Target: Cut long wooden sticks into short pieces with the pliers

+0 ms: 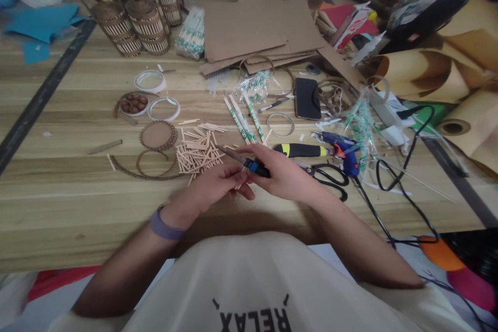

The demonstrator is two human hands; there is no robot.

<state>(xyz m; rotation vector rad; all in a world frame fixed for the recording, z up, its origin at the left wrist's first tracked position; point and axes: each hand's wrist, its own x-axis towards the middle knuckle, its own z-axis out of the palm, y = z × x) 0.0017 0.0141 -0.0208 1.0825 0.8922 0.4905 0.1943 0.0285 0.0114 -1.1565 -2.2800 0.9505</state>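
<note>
My right hand (278,171) is wrapped round a small tool (254,166) with a blue and black handle, its narrow metal end pointing left. Touching it from the left, my left hand (218,184) pinches a thin light wooden stick (241,176), mostly hidden by the fingers. Just beyond my left hand lies a pile of short wooden sticks (196,153). A round cardboard piece with a beaded-looking rim (158,136) rests left of the pile. Several wrapped chopsticks (243,119) lie behind my hands.
Black-handled scissors (330,176), a yellow and black tool (301,150) and a blue glue gun (348,153) with a looping black cable are on the right. A phone (307,98), cardboard sheets (252,28) and woven lanterns (146,23) stand or lie farther back.
</note>
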